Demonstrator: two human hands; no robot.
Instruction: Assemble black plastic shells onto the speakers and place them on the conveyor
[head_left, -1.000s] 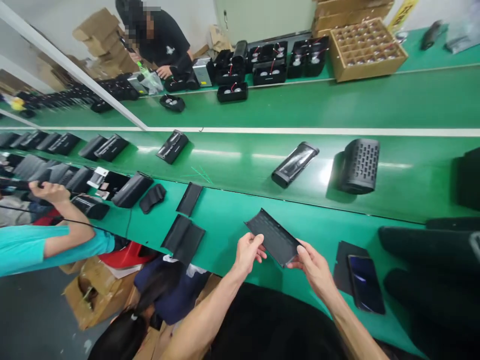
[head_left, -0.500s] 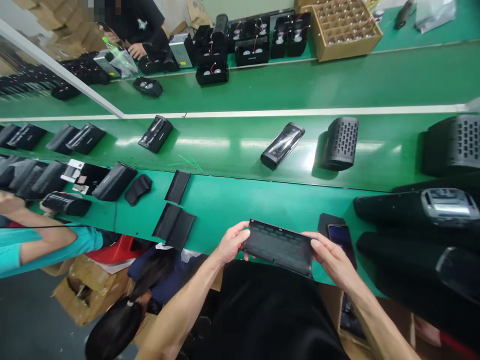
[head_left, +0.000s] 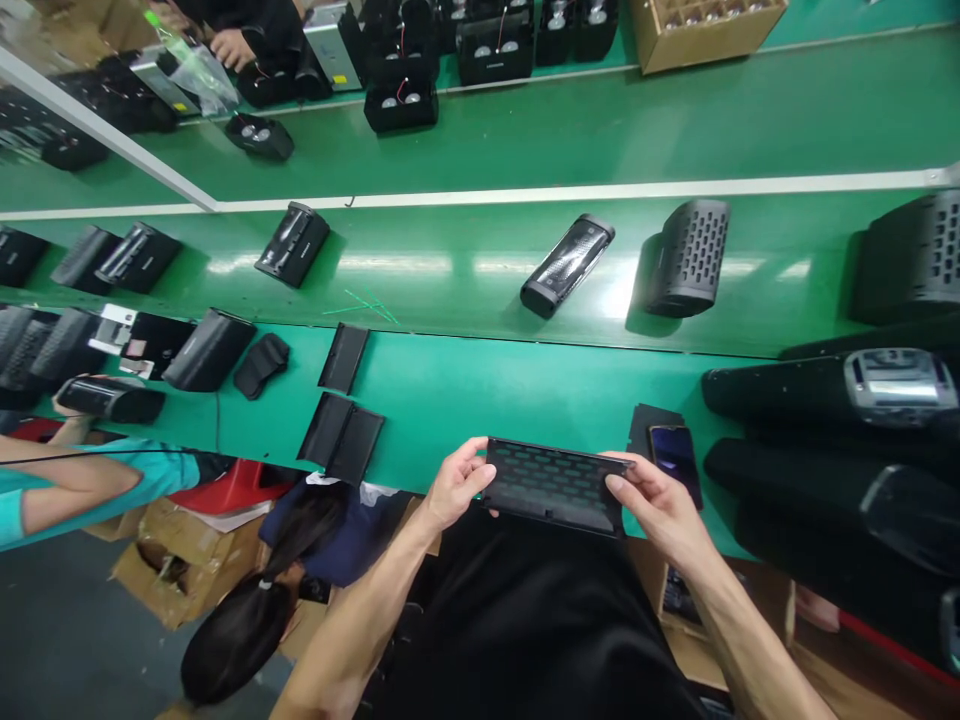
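Between my two hands is a black perforated plastic panel point(head_left: 553, 487), held up near the front edge of the bench and tilted so green shows through its slots. My left hand point(head_left: 457, 484) grips its left end, thumb on top. On the right end, my right hand point(head_left: 656, 497) pinches the panel between thumb and fingers. Close to that hand lie a phone point(head_left: 676, 462) and a dark flat piece point(head_left: 642, 428) partly under it. Further left on the green bench rest similar black panels point(head_left: 343, 437).
Black speaker-like housings point(head_left: 686, 258) and a glossy unit point(head_left: 568, 265) stand on the green conveyor point(head_left: 450, 285). Large black cases point(head_left: 787, 405) crowd the right side. A co-worker's teal sleeve point(head_left: 112, 480) is at the left. Another person sits low beside the bench. A cardboard box point(head_left: 705, 35) stands opposite.
The panel has tilted in my hands, so its slots now show green through them. Both hands keep their hold. My view has shifted slightly, with the far bench sliding up in the picture.
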